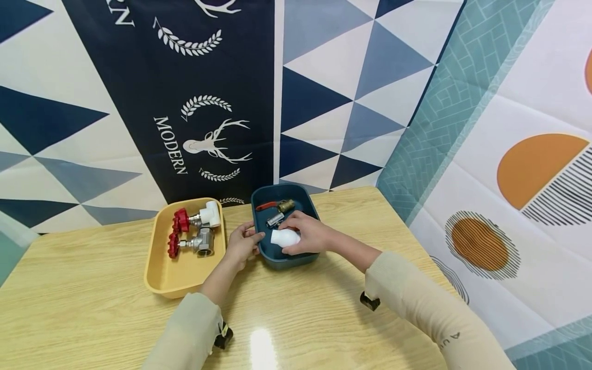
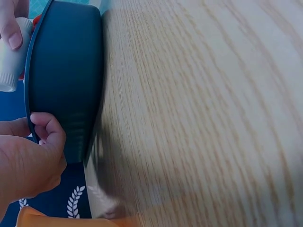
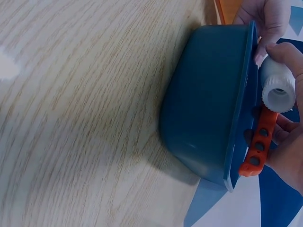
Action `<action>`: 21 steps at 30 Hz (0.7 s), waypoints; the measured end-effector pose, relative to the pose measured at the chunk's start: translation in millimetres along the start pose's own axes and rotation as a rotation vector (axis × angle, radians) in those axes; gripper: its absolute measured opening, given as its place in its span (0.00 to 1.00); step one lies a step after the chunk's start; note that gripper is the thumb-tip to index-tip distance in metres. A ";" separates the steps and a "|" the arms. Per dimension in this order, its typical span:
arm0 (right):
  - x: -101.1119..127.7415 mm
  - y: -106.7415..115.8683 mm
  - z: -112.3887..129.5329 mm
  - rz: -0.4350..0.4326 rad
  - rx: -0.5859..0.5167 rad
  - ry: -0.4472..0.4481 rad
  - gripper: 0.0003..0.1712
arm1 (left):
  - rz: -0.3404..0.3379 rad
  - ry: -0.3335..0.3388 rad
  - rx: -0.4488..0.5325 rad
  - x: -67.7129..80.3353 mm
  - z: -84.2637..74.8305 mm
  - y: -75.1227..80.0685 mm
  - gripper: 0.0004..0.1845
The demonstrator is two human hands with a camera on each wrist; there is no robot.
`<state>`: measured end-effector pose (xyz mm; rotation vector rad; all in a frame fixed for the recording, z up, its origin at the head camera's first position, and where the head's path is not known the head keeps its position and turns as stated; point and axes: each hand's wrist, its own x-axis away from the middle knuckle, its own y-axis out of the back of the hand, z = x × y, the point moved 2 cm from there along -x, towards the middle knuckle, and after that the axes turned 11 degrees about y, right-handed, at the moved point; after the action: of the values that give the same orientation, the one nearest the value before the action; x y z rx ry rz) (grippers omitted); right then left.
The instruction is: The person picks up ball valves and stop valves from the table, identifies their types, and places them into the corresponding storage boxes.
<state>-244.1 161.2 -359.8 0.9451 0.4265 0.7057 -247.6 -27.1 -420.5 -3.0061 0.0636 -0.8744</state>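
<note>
My right hand (image 1: 309, 234) grips a white plastic valve (image 1: 283, 237) over the dark blue bin (image 1: 291, 263). In the right wrist view an orange lever handle (image 3: 260, 144) with holes shows beside the valve's ribbed open end. At the bin's left side, my left hand (image 1: 240, 245) pinches the rim between thumb and fingers, as the left wrist view shows. Inside the bin lie a brass valve (image 1: 285, 206) with a red lever and a small chrome fitting (image 1: 275, 220), the latter partly near the right hand's fingers.
Left of the bin stands a yellow tray (image 1: 164, 277). It holds a white valve (image 1: 210, 215) and a metal valve (image 1: 203, 242), each with a red handwheel. Both containers stand on a wooden table (image 1: 296, 318) against a patterned wall covering (image 1: 314, 92).
</note>
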 end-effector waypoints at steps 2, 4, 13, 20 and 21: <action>-0.9 -0.7 -1.2 -0.001 0.000 -0.003 0.31 | 0.002 0.001 -0.002 -0.2 0.2 0.1 0.28; -1.7 -1.4 -2.1 -0.002 0.000 -0.007 0.31 | 0.003 0.002 -0.001 -0.3 0.4 0.1 0.28; -7.6 -4.8 -4.9 -0.038 0.001 -0.022 0.32 | 0.005 -0.001 0.007 -1.4 -0.1 -0.2 0.28; -10.3 -5.7 -4.2 -0.041 0.006 -0.021 0.32 | 0.001 -0.006 0.014 -1.4 -0.4 -1.0 0.28; -10.6 -5.8 -4.1 -0.041 0.006 -0.020 0.32 | 0.000 -0.007 0.014 -1.2 -0.5 -1.0 0.28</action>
<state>-251.9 153.8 -366.5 0.9463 0.4294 0.6573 -248.8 -26.1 -420.7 -2.9960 0.0567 -0.8608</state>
